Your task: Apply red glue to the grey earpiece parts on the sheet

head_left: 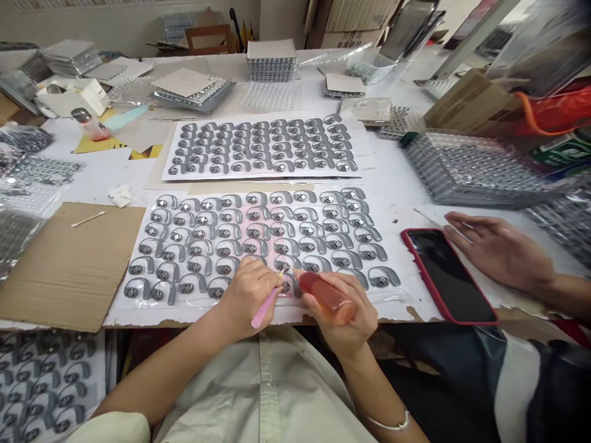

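My left hand (pixel 247 295) is closed round a slim pink-handled tool (pixel 264 309); its pale thin tip points at one of the grey hook-shaped pieces (pixel 284 247) near the front of the sheet. Whether that tip touches the piece I cannot tell. In my right hand (pixel 357 317) is a small clear bottle of orange-red liquid (pixel 325 296), tilted with its narrow end toward the same spot. Rows of these hooks, each with a round metallic part, lie on a white sheet (pixel 401 294) under both hands. My wrists partly hide the front row.
Behind lies a second sheet of hooks (pixel 263 147). At left are cardboard (pixel 60 271) and a cotton swab (pixel 87 219). On the right, a red-cased phone (pixel 450 274) lies beside another person's hand (pixel 503 249), near stacked trays (pixel 462 169). More hooks (pixel 46 381) sit below the table's left edge.
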The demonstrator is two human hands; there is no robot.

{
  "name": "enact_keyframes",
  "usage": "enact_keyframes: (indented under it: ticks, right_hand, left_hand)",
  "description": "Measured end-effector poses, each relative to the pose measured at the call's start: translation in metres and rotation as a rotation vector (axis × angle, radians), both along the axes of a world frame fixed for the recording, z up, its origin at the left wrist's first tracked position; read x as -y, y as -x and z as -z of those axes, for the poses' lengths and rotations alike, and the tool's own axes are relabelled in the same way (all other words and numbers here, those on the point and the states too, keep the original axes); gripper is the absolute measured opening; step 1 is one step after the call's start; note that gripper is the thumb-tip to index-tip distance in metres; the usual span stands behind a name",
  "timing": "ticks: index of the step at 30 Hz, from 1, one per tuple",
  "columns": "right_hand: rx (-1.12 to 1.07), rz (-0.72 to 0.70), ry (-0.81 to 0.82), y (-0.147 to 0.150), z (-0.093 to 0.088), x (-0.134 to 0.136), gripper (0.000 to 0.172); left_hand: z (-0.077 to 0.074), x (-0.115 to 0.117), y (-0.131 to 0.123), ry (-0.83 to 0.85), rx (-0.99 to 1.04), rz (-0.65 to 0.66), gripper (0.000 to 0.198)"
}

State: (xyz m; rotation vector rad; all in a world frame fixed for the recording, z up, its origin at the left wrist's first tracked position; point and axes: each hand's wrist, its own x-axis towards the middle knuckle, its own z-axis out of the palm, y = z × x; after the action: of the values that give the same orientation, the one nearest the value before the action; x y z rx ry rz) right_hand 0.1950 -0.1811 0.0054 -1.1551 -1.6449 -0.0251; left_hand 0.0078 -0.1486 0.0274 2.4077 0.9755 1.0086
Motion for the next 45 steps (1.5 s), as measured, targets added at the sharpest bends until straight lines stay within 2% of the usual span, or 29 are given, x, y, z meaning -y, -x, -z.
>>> enact_keyframes:
  ticks: [18,23,31,45]
  right_hand:
    - [0.096,-0.003,-0.032,0.0,-0.001,0.006,0.034]
    - [0.115,-0.025,-0.056,-0.002,0.002,0.008,0.037]
    - [0.12,-0.036,-0.07,-0.001,0.002,0.009,0.038]
    - [0.133,-0.034,-0.064,0.0,-0.001,0.009,0.04]
  left_hand:
    - [-0.002,-0.002,0.001,0.025,-0.027,0.01,0.014]
    - [0.0,-0.003,0.001,0.024,-0.018,0.014,0.014]
    - [-0.007,-0.006,0.002,0.067,-0.052,0.022,0.013]
    - [-0.01,-0.009,0.004,0.114,-0.035,0.026,0.012]
